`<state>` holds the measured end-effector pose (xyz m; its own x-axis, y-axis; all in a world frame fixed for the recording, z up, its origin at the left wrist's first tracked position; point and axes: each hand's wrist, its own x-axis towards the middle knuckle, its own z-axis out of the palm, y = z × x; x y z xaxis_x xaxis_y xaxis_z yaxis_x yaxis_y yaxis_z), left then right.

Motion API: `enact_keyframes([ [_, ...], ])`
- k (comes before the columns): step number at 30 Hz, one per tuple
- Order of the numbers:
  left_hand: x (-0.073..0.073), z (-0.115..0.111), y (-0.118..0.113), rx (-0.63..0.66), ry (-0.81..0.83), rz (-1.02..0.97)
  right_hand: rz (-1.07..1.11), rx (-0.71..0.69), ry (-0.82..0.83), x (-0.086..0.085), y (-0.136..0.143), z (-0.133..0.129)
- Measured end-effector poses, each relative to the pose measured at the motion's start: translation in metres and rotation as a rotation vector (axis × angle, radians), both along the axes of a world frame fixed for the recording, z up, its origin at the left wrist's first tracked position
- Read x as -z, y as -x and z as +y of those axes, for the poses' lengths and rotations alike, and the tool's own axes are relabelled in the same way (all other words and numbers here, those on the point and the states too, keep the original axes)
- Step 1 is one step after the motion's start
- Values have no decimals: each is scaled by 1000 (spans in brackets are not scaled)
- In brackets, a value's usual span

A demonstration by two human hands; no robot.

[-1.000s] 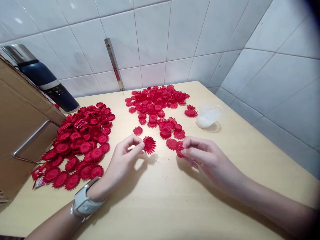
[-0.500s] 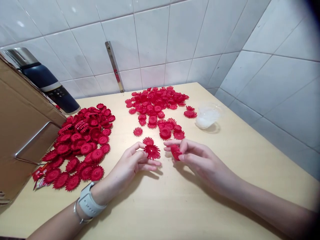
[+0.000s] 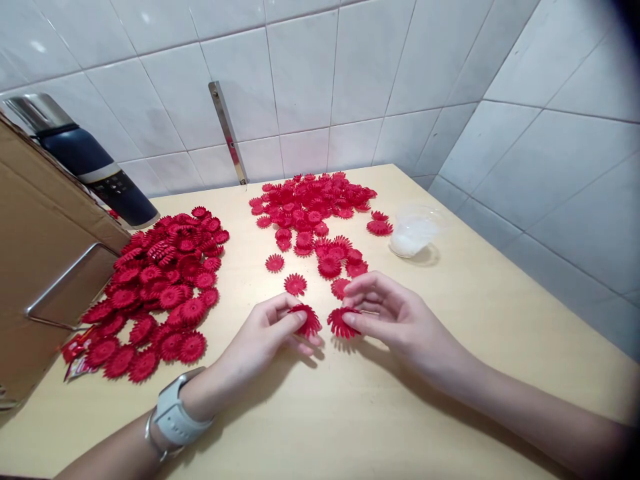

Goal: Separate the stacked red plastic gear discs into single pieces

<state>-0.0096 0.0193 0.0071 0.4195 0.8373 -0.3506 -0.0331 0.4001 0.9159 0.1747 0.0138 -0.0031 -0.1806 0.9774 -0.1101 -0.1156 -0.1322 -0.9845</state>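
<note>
Between thumb and fingers, my left hand (image 3: 283,327) pinches a red fringed flower piece (image 3: 307,321). Just to its right, my right hand (image 3: 387,313) grips another red flower piece (image 3: 341,323) by its edge, low over the table. The two pieces are close but apart. A single flower piece (image 3: 295,285) lies beyond my left hand, and one more (image 3: 340,288) lies by the right fingertips. Farther back is a loose heap of red pieces (image 3: 313,200). A second, denser pile (image 3: 165,280) spreads on the left of the table.
A clear plastic cup (image 3: 413,233) with whitish contents stands at the right back. On the left are a cardboard box (image 3: 55,260), a dark blue flask (image 3: 95,160) and a small red wrapper (image 3: 77,350). Tiled walls bound the table (image 3: 320,427).
My right hand has turned its flower piece flatter and lowered it towards the table. My left hand has tilted its piece and moved slightly nearer to me.
</note>
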Motion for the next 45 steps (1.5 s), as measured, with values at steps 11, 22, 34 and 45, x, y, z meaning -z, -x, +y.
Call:
enact_keyframes([
  [11,-5,-5,0,-19,-66,135,11,-72,65,2,2,-4],
  [22,-10,-12,-1,82,-387,347,-136,-264,-89,-8,4,-18],
  [34,-8,-15,-2,123,-555,386,-313,-226,-345,-11,-1,-15],
  [45,-5,-19,-2,79,-691,473,-65,-235,89,-10,7,-18],
])
